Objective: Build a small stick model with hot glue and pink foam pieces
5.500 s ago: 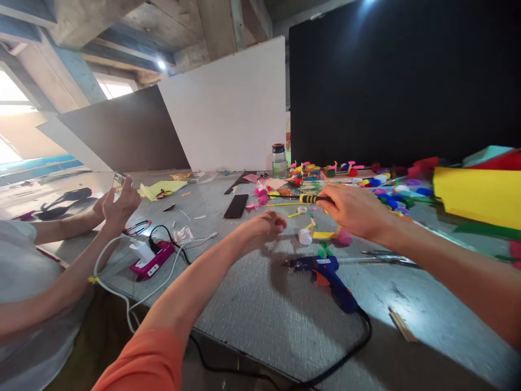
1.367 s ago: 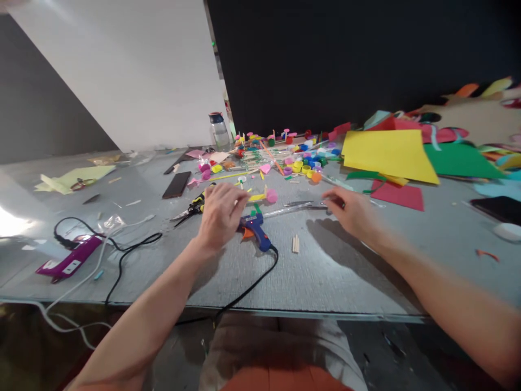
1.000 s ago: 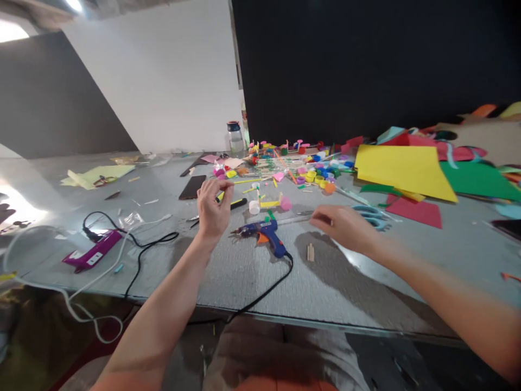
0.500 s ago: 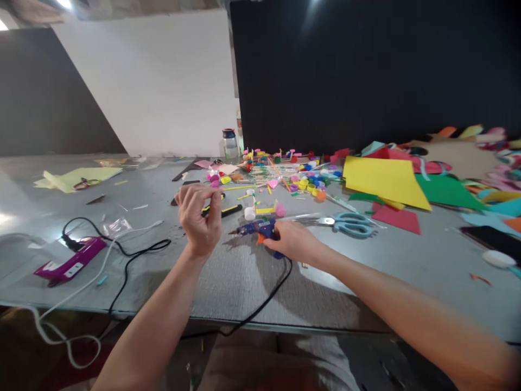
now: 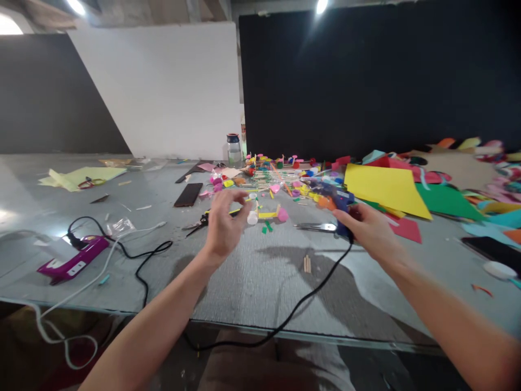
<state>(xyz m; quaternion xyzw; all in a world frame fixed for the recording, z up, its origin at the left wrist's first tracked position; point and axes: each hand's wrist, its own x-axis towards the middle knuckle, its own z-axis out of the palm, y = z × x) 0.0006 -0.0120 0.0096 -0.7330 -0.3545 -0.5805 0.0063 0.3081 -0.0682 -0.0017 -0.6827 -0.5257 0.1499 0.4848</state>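
Note:
A blue hot glue gun (image 5: 344, 198) with an orange trigger is gripped in my right hand (image 5: 368, 231), raised above the table with its nozzle pointing left. Its black cord hangs down past the table edge. My left hand (image 5: 227, 225) has its fingers curled toward the thumb in a pinch; anything between the fingertips is too small to make out. Just right of it stands a small assembly with a yellow stick (image 5: 267, 215), a white round piece (image 5: 252, 218) and a pink round piece (image 5: 283, 215). Small green scraps (image 5: 267, 227) lie in front of it.
Scissors (image 5: 316, 227) lie partly under the glue gun. Short wooden sticks (image 5: 307, 264) rest nearer me. Coloured sheets (image 5: 386, 187) pile up at right, craft bits behind. A purple power strip (image 5: 75, 260) with cords sits left, a dark phone-like slab (image 5: 188, 194) and a jar (image 5: 233, 150) farther back.
My right hand has lifted the glue gun from the table and moved it right. My left hand has shifted right, toward the small assembly. Green scraps and short sticks are now uncovered.

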